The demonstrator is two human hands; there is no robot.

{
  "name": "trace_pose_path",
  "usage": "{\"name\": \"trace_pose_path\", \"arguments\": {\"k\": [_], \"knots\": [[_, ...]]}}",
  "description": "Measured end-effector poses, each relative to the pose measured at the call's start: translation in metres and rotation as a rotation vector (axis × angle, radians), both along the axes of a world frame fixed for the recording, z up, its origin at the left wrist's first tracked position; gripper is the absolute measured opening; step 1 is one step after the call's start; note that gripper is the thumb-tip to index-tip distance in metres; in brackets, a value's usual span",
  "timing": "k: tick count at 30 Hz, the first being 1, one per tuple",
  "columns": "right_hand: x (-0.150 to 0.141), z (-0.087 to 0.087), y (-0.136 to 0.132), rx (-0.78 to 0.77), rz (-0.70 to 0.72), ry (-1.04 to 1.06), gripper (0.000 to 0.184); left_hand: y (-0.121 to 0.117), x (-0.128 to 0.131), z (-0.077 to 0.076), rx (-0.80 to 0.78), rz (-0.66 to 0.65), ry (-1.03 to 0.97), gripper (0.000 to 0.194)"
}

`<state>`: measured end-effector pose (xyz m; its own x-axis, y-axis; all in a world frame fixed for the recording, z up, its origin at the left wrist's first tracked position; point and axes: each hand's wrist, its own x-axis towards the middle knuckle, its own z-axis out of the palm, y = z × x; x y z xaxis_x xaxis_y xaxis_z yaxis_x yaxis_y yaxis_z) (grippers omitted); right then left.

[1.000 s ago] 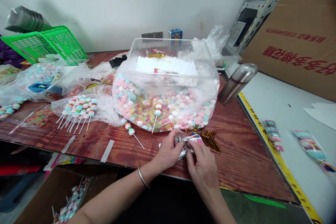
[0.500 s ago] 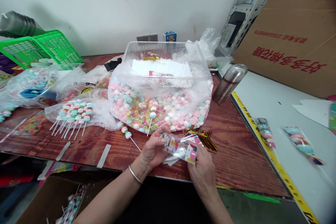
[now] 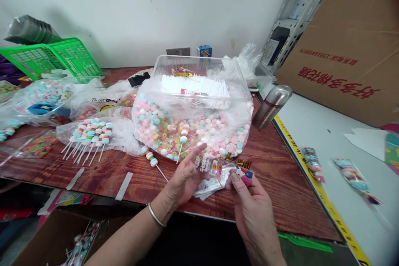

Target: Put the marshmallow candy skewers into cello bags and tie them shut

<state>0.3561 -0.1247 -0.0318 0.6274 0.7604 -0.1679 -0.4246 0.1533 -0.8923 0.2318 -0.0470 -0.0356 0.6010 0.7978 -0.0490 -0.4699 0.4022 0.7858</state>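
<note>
My right hand (image 3: 257, 205) pinches a small printed clear plastic bag (image 3: 215, 167) by its colourful end, between thumb and fingers. Close by the bag's other end is my left hand (image 3: 183, 178), its fingers apart and stretched out; whether they touch the film is hard to see. Under the bag lies a stack of clear bags (image 3: 205, 190) on the wooden table. Gold twist ties (image 3: 245, 163) lie just behind, partly covered. One marshmallow skewer (image 3: 152, 158) rests left of my hands, and another marshmallow skewer (image 3: 183, 134) leans on the big candy bag (image 3: 218, 133).
A clear plastic bin (image 3: 199, 61) with white sticks stands behind. More marshmallow skewers (image 3: 92, 131) lie in a group at left, near a green basket (image 3: 75, 56). To the right are a steel flask (image 3: 272, 107) and wrapped skewers (image 3: 352, 173). An open carton (image 3: 46, 237) sits below the table's edge.
My left fingers have opened away from the bag they gripped. My right hand has moved slightly right and down, still pinching it. The view has shifted a little.
</note>
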Motion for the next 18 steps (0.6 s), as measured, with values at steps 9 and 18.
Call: {"name": "trace_pose_path", "arguments": {"k": [9,18], "knots": [[-0.009,-0.010,-0.004,-0.095,0.108,-0.256,0.032,-0.022,0.015,0.013,-0.010,0.244,0.191,0.030],[-0.007,0.000,-0.012,-0.201,0.156,-0.568,0.028,-0.015,0.008,0.003,-0.158,0.324,0.158,0.038]]}}
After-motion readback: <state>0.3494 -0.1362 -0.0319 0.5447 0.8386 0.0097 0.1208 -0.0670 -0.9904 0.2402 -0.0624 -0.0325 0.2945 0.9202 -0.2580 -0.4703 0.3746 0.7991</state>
